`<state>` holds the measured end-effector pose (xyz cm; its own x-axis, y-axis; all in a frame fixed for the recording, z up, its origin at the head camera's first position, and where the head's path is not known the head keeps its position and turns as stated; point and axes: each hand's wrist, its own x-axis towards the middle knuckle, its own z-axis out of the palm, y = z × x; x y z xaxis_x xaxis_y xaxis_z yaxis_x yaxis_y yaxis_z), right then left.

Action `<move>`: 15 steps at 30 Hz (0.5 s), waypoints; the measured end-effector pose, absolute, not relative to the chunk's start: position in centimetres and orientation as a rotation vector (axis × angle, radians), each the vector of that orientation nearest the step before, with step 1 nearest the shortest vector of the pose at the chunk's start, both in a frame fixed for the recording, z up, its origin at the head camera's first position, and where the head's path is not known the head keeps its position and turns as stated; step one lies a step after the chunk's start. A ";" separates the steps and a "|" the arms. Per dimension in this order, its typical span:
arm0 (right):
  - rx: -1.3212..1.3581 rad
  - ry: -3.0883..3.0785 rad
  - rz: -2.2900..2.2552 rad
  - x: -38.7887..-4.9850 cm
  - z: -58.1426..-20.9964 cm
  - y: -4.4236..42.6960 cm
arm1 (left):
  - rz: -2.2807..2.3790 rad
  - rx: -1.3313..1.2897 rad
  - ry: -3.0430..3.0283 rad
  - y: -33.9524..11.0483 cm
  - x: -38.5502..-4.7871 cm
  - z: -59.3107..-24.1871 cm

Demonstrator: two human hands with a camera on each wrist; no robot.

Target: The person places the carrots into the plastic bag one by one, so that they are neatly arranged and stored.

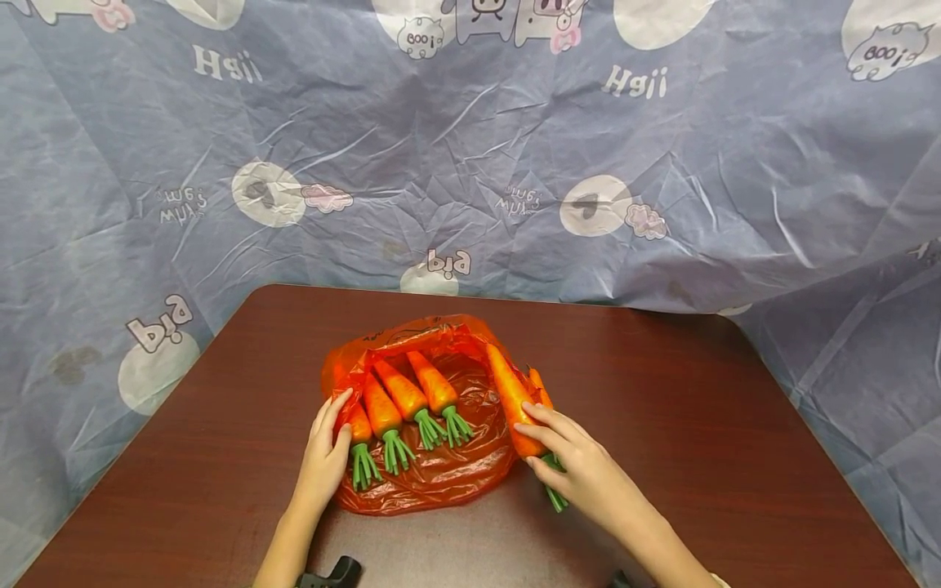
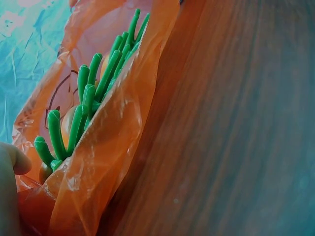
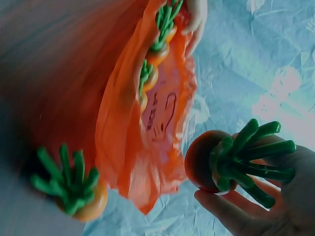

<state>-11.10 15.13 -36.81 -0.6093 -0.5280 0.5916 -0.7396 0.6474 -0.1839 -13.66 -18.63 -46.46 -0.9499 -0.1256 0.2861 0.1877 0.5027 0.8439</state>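
An orange-red plastic bag (image 1: pixel 459 465) lies on the table with its mouth toward me. Several toy carrots (image 1: pixel 382 408) with green stalks rest side by side inside it. My left hand (image 1: pixel 322 449) pinches the bag's left rim between thumb and fingers, beside the leftmost carrot. At the bag's right edge, my right hand (image 1: pixel 581 465) grips another carrot (image 1: pixel 507 392) near its stalk end, tip pointing away from me. In the right wrist view this carrot's green stalks (image 3: pixel 256 162) face the camera. One more carrot (image 3: pixel 83 196) lies on the table outside the bag, mostly hidden behind the held one in the head view.
The dark brown wooden table (image 1: pixel 662 392) extends to both sides of the bag. A blue-grey printed cloth (image 1: pixel 441 122) hangs behind its far edge. Black wrist gear (image 1: pixel 341 572) shows at the bottom, by my left forearm.
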 end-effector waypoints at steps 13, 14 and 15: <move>1.022 -2.585 0.544 -11.3 -37.3 12.3 | -1.423 -0.051 -2.446 -18.6 -13.7 -46.5; 1.025 -2.603 0.540 -11.5 -37.3 12.1 | -1.423 -0.052 -2.446 -18.6 -13.7 -46.5; 1.029 -2.616 0.533 -11.7 -37.4 12.0 | -1.424 -0.052 -2.447 -18.6 -13.7 -46.5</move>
